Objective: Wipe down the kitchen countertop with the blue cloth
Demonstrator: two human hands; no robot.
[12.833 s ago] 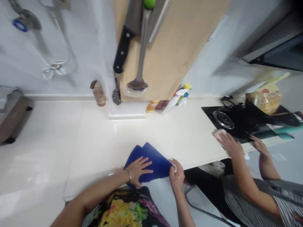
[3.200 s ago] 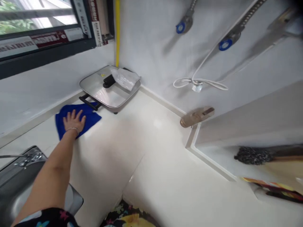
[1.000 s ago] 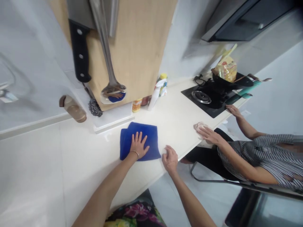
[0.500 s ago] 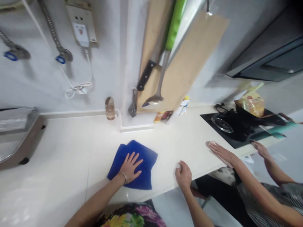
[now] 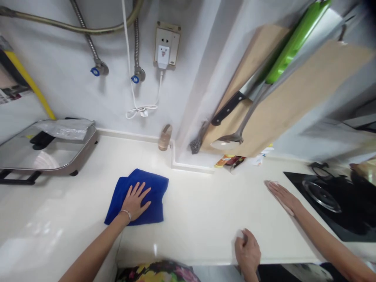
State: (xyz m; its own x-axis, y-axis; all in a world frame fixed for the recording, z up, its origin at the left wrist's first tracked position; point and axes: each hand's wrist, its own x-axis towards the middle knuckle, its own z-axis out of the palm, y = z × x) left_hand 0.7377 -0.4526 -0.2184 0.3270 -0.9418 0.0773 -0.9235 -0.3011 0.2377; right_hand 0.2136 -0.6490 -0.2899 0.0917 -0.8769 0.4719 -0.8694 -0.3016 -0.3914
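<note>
My left hand (image 5: 136,203) lies flat with spread fingers on a blue cloth (image 5: 155,197), pressing it against the white countertop (image 5: 194,207). The cloth is spread out, with a corner folded over. Near the counter's front edge rests my right hand (image 5: 248,250), its fingers curled in; what is inside them, if anything, is hidden. It stays apart from the cloth. Farther right, a co-worker's hand (image 5: 283,196) presses a pale cloth (image 5: 289,211) on the counter beside the black hob (image 5: 317,203).
An electric pan with a glass lid (image 5: 82,150) stands at the left. A small brownish bottle (image 5: 165,138) is by the wall. A knife (image 5: 227,109), a ladle (image 5: 249,117) and cutting boards (image 5: 293,102) hang over the counter. A white charger (image 5: 163,56) sits in the socket.
My left hand has slid the blue cloth leftward along the counter. The co-worker's hand has moved left from the hob. The view has swung left, bringing more of the pan in.
</note>
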